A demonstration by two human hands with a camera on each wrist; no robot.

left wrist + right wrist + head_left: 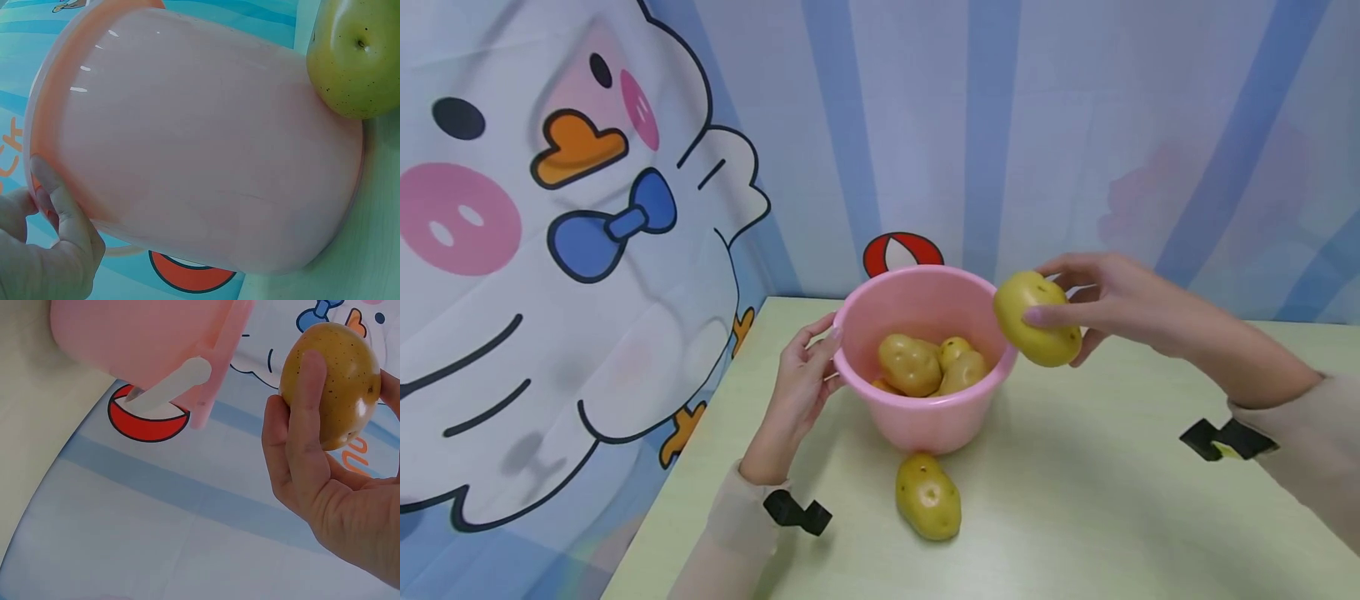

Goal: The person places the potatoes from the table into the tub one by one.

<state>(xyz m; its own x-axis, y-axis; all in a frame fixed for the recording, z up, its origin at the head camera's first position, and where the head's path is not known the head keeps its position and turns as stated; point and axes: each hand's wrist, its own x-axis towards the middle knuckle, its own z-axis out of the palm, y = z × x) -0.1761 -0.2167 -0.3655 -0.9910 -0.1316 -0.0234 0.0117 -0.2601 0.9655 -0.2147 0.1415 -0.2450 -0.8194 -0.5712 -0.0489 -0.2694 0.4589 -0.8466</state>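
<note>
A pink bucket [925, 421] stands upright on the table, with several potatoes [909, 365] inside. My left hand [805, 375] grips its rim at the left side, thumb and fingers on the edge, as the left wrist view shows too. In my right hand [1097, 304] a yellow potato [1037, 321] is held up at the bucket's right rim, which it overlaps in the head view. The right wrist view shows fingers curled around that potato [334, 381]. One more potato [928, 497] lies on the table in front of the bucket, close to its base.
The pale green table [1112, 500] extends to both sides. Behind it hangs a printed cloth backdrop [917, 125] with blue stripes and a large cartoon bird [625, 333] at the left. A white handle [169, 387] hangs from the bucket's side.
</note>
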